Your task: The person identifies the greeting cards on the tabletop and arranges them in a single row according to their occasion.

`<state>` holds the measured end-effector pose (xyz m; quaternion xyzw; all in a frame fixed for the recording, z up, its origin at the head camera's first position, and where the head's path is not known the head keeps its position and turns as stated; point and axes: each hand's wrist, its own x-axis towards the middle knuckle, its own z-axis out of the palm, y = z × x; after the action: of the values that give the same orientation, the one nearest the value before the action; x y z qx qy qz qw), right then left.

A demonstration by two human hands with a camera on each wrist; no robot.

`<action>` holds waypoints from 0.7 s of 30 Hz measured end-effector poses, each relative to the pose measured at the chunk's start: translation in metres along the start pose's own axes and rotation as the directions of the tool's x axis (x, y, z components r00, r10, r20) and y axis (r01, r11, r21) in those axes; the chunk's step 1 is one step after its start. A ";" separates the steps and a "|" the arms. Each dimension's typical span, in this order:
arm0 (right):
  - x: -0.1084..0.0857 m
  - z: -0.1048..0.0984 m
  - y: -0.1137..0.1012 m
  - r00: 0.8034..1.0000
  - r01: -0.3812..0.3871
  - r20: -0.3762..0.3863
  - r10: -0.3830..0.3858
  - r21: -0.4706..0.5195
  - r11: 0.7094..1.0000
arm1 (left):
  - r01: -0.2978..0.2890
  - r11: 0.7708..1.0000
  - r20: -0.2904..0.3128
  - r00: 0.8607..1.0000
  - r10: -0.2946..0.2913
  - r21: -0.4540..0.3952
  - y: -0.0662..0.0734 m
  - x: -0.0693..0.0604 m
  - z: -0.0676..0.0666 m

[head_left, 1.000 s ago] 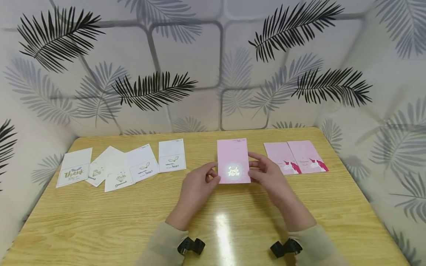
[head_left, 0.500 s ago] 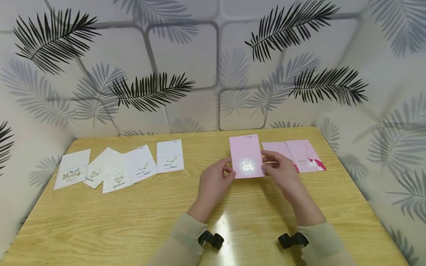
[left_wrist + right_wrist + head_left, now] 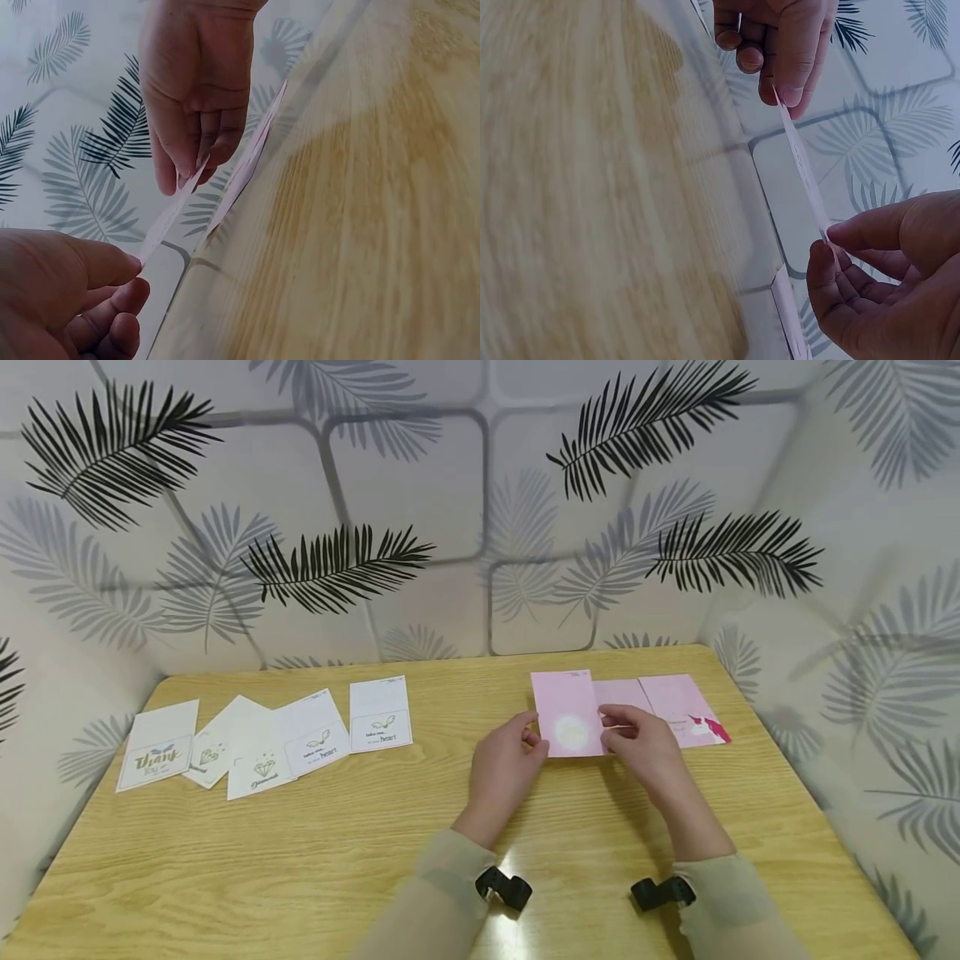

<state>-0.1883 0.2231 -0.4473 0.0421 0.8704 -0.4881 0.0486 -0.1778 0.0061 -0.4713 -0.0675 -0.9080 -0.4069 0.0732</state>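
Between both hands a pink card (image 3: pixel 564 702) is held above the table, its pale round patch washed out by glare. My left hand (image 3: pixel 510 768) pinches its lower left edge between thumb and fingers. At the lower right edge my right hand (image 3: pixel 647 747) pinches it the same way. Both wrist views show the card edge-on, a thin pink strip (image 3: pixel 169 217) in the left one. Right behind it lie two more pink cards on the table; the nearer one (image 3: pixel 622 692) is partly covered by the held card and right hand, the other (image 3: pixel 678 706) shows a unicorn with a red mane.
On the left of the wooden table (image 3: pixel 300 868) lie several white cards: a "Thank you" card (image 3: pixel 157 747), overlapping diamond cards (image 3: pixel 258 760), and winged "heart" cards (image 3: pixel 381 714). A leaf-patterned backdrop (image 3: pixel 420 485) rises behind and beside the table.
Both hands have carried the pink card to the right, toward the two pink cards, so it now overlaps one in view. Its gold lettering no longer reads. The head view has shifted slightly.
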 end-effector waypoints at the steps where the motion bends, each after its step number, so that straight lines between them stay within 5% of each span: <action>1: 0.000 -0.001 0.001 1.000 -0.004 0.002 0.004 -0.009 1.000 | 0.004 1.000 -0.004 1.000 -0.004 0.004 0.001 0.001 0.002; 6: 0.000 -0.004 0.003 1.000 0.002 0.016 -0.001 -0.039 0.999 | 0.018 1.000 -0.001 1.000 -0.018 0.005 0.003 0.005 0.009; 14: -0.001 -0.006 0.006 0.997 0.034 0.070 -0.025 -0.125 0.992 | -0.047 0.993 -0.021 0.999 0.049 0.108 -0.008 0.011 0.024; 21: -0.001 -0.005 0.007 0.996 0.062 0.072 -0.051 -0.168 0.984 | -0.003 0.982 0.020 1.000 -0.001 0.191 0.000 0.013 0.022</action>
<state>-0.1870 0.2311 -0.4504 -0.0035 0.9076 -0.4143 0.0676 -0.1918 0.0235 -0.4832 -0.0646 -0.9435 -0.3172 0.0706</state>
